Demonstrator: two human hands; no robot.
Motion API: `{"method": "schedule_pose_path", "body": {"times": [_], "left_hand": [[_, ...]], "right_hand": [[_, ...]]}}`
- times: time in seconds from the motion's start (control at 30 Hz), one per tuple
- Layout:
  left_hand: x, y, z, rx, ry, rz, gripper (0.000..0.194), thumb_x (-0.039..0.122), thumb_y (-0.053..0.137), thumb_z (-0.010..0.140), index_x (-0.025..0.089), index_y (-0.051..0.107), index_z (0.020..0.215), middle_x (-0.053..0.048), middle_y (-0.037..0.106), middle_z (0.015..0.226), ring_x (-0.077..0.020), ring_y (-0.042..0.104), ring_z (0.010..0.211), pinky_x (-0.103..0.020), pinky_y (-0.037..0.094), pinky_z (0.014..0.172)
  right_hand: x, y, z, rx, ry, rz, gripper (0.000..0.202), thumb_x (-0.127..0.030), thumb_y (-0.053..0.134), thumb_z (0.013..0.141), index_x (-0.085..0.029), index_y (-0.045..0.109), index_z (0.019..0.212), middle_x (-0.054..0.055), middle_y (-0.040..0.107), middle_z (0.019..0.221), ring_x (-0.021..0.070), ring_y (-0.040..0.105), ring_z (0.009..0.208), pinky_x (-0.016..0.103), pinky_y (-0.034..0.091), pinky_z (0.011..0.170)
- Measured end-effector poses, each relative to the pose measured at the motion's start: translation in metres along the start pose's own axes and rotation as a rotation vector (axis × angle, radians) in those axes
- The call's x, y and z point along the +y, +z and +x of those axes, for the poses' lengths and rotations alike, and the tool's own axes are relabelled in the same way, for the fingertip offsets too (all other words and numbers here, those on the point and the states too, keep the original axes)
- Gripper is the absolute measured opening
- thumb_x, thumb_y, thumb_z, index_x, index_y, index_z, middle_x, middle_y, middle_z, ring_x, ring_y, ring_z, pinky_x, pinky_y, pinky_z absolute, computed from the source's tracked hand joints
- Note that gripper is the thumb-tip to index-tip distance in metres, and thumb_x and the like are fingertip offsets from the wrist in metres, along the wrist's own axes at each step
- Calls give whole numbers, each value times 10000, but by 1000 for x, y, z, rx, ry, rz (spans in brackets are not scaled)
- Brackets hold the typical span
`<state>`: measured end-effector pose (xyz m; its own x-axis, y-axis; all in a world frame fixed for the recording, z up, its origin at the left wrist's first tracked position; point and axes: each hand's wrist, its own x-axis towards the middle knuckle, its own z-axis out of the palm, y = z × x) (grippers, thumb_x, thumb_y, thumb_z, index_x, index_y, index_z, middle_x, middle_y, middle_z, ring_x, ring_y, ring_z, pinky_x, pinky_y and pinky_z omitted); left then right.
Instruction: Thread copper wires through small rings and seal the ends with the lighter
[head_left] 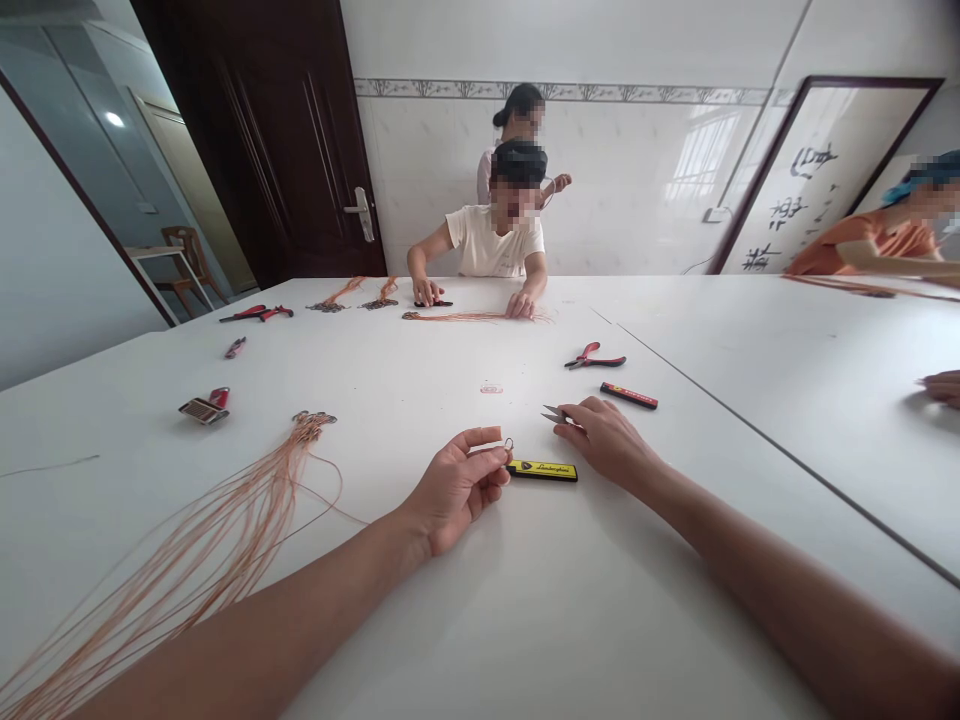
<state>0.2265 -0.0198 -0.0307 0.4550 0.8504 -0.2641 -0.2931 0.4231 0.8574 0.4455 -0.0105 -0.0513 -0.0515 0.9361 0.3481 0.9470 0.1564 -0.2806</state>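
Note:
My left hand (pixel 465 485) is closed in a pinch on a small curved metal hook (pixel 509 444), which sticks up past the thumb. Thread snips (pixel 554 414) are gripped in my right hand (pixel 600 435), their two pointed blades spread apart toward the left. Most of the snips' handle is hidden by the fingers. Just beyond my left fingertips lies a yellow lighter (pixel 546 471) with black edges. A bundle of thin orange lines (pixel 255 490) runs beside my left forearm, with small metal pieces (pixel 313 420) gathered at its far end.
Red-handled pliers (pixel 596 358) and a red lighter (pixel 628 396) lie beyond my right hand. More pliers (pixel 257 313) and a red-and-metal object (pixel 206 406) are at left. Across the white table (pixel 420 370), a co-worker (pixel 495 240) handles orange lines; other people are behind and at right.

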Motion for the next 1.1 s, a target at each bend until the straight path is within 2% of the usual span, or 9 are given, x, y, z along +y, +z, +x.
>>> {"method": "schedule_pose_path", "body": {"times": [0.17, 0.33, 0.43, 0.53, 0.63, 0.8, 0.87, 0.97, 1.1], "left_hand": [[-2, -2, 1, -5, 15, 12, 315, 198, 677, 638, 229, 555, 928, -1, 578, 798, -48, 528, 608, -171, 419, 563], [-3, -3, 2, -12, 22, 17, 334, 206, 681, 636, 229, 552, 943, -2, 575, 807, -48, 528, 616, -168, 421, 566], [-2, -2, 2, -12, 23, 19, 333, 206, 679, 639, 227, 550, 945, -3, 573, 805, -48, 527, 615, -170, 421, 568], [-2, -2, 1, -11, 27, 15, 320, 206, 676, 642, 225, 550, 935, -3, 575, 798, -49, 527, 608, -170, 420, 561], [-3, -2, 1, -10, 24, 5, 313, 204, 677, 641, 223, 551, 927, -4, 577, 790, -50, 530, 604, -169, 419, 557], [-3, -2, 2, -8, 31, -1, 298, 204, 680, 637, 219, 558, 908, -5, 587, 793, -47, 531, 597, -170, 420, 559], [-3, -1, 2, -3, 31, -8, 296, 198, 683, 632, 215, 561, 901, -6, 590, 785, -50, 535, 594, -173, 420, 556], [-2, -1, 1, 5, 26, -12, 296, 191, 681, 632, 212, 561, 902, -5, 591, 780, -54, 540, 593, -178, 421, 557], [-2, -1, 1, 9, 24, 0, 295, 201, 679, 636, 218, 559, 905, 2, 586, 786, -51, 539, 598, -180, 422, 565]], "right_hand": [[4, 3, 1, -71, 49, -29, 336, -422, 344, 828, -175, 531, 699, 70, 508, 822, 181, 467, 762, 322, 360, 682], [7, 2, 2, -91, 53, 8, 348, -453, 373, 812, -178, 586, 806, 80, 519, 867, 195, 478, 824, 334, 363, 711], [5, 1, 1, -39, 54, 19, 351, -451, 389, 814, -181, 599, 892, 91, 542, 913, 220, 473, 892, 376, 358, 760], [-6, -2, -3, 21, -71, 91, 351, -429, 388, 831, -175, 586, 970, 92, 567, 944, 214, 470, 925, 374, 365, 792], [-22, -4, -9, -63, -277, 173, 345, -430, 452, 804, -191, 564, 1026, 77, 579, 935, 196, 487, 895, 337, 398, 755], [-39, -1, -16, -170, -408, 68, 190, -284, 436, 818, -173, 590, 827, 53, 558, 778, 164, 500, 754, 303, 399, 675], [-41, 0, -16, -141, -382, 11, 195, -248, 406, 817, -153, 568, 763, 53, 542, 729, 154, 497, 705, 282, 383, 621], [-42, -3, -14, -124, -233, 4, 228, -215, 340, 821, -163, 521, 692, 33, 528, 682, 128, 488, 628, 237, 296, 478], [-41, -10, -14, -147, 15, 247, 267, -301, 284, 847, -184, 477, 706, -2, 538, 643, 106, 489, 576, 222, 206, 426]]}}
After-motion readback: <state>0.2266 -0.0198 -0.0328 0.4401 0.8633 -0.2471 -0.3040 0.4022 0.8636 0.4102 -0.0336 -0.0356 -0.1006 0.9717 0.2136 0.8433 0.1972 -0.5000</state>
